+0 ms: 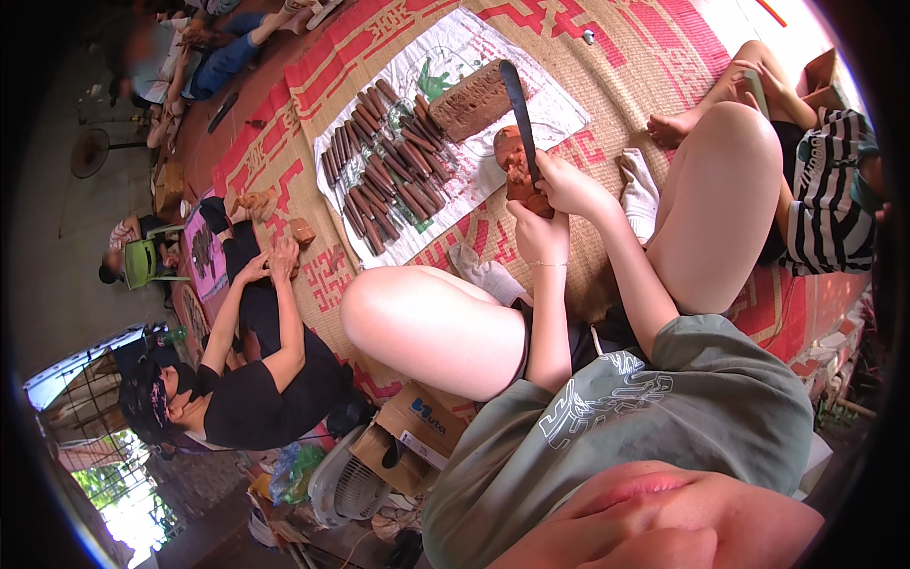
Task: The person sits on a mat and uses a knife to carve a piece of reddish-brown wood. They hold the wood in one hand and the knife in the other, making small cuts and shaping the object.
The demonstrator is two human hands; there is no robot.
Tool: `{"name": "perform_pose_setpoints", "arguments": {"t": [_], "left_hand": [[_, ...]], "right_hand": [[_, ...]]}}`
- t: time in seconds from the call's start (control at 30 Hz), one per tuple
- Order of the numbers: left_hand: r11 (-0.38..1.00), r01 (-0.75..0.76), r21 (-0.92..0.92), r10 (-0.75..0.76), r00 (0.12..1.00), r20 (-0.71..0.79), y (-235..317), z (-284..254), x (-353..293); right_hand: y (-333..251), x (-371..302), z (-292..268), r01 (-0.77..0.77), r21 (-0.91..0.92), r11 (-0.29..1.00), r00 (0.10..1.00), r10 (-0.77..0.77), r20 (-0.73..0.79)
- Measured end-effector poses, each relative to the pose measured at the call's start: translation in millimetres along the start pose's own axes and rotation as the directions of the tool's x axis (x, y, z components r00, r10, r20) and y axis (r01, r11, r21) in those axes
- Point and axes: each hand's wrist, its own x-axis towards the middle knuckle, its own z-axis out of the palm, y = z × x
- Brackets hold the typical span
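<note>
In front of my raised knees, my left hand (541,233) is closed round the lower end of a reddish-brown lump of clay (512,150) with an uneven, knobbly surface. My right hand (574,187) grips a long, flat, dark blade (518,100) with a rounded tip. The blade stands nearly upright along the right side of the lump and overlaps it in view. My fingers hide the lower parts of both. Just beyond lies a rough brown clay block (470,100) on a white printed sheet (474,38). Many dark brown sticks (389,171) lie in rows to its left.
A red and tan woven mat (336,76) spreads beneath everything. A person in black (275,379) sits at my left, another in stripes (825,190) at my right. Behind the left person are a cardboard box (417,427) and a grey fan (351,479). More people sit at far left.
</note>
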Motion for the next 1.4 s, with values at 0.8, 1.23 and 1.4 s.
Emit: {"name": "perform_pose_setpoints", "arguments": {"t": [0.8, 1.23, 1.4], "left_hand": [[0.999, -0.042, -0.025, 0.040, 0.997, -0.069, -5, -4, -1], [0.992, -0.122, -0.035, 0.119, 0.990, -0.078, -14, 0, 2], [0.980, -0.199, 0.002, 0.198, 0.975, -0.101, -17, 0, 1]], "right_hand": [[2, 5, 7, 0.065, -0.008, 0.998, 0.992, -0.066, -0.107], [41, 11, 12, 0.010, 0.064, 0.998, 0.977, 0.004, -0.211], [55, 18, 24, -0.001, 0.136, 0.991, 0.941, 0.047, -0.336]]}}
